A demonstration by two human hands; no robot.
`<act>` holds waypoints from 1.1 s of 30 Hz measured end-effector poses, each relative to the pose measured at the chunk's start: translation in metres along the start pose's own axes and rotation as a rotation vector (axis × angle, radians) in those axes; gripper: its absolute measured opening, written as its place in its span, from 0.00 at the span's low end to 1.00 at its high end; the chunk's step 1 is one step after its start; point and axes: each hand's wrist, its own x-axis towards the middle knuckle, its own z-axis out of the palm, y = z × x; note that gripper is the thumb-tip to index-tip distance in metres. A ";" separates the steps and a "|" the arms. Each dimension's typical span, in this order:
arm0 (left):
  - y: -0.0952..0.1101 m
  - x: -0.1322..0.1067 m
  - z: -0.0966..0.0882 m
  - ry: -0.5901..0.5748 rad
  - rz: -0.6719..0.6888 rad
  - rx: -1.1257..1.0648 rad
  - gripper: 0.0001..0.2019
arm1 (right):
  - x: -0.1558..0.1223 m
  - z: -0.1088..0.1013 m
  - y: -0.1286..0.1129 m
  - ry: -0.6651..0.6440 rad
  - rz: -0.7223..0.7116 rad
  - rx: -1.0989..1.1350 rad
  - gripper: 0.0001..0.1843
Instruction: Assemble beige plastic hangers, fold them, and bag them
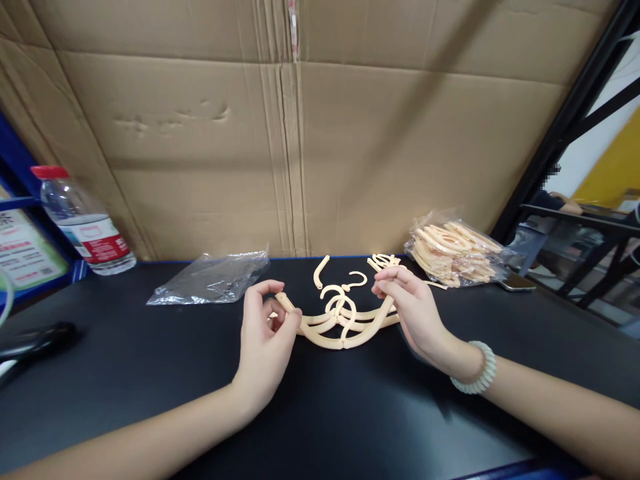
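Observation:
A cream-coloured plastic clothes hanger [329,343] spans the space between my hands, with its middle joint low and its hook standing up behind. My left hand [263,350] pinches the left end between thumb and fingers. At the other end, my right hand [420,323] is closed around the tip, partly hiding it. More hangers [367,325] of the same kind lie directly behind, overlapping it. Beyond them are a loose curved hanger arm [320,273] and a loose hook [358,277]. A small heap of hooks [384,261] sits behind my right hand.
At the back right rests a bag of hanger parts [453,252], beside a phone-like flat object [516,283]. A transparent plastic bag [207,280] lies back left. Further left are a red-capped bottle [93,230] and a black object [37,339]. Cardboard [200,153] walls the rear.

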 end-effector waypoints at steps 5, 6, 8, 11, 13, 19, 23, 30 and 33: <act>0.012 -0.008 -0.004 0.019 0.495 0.343 0.09 | 0.001 -0.002 0.000 0.034 -0.090 -0.045 0.03; 0.014 -0.010 -0.004 -0.013 0.571 0.371 0.08 | 0.001 -0.003 0.000 0.040 -0.102 -0.051 0.02; 0.018 -0.013 -0.003 -0.135 0.651 0.407 0.08 | 0.002 -0.003 -0.001 0.043 -0.119 -0.061 0.02; 0.020 -0.017 0.000 -0.402 0.670 0.488 0.09 | 0.001 -0.001 -0.002 0.003 -0.135 -0.088 0.02; 0.020 -0.019 0.001 -0.550 0.650 0.538 0.08 | 0.000 0.000 -0.003 -0.071 -0.147 -0.132 0.02; 0.017 -0.018 0.004 -0.659 0.536 0.578 0.06 | -0.011 0.002 -0.006 -0.371 -0.394 -0.465 0.05; 0.015 -0.016 0.005 -0.655 0.482 0.603 0.05 | -0.022 0.005 -0.007 -0.575 -0.806 -0.803 0.08; 0.013 -0.015 0.006 -0.652 0.435 0.628 0.07 | -0.025 0.006 -0.005 -0.680 -0.972 -1.061 0.08; 0.011 -0.016 0.005 -0.675 0.435 0.604 0.08 | -0.023 0.004 -0.003 -0.686 -0.939 -1.111 0.07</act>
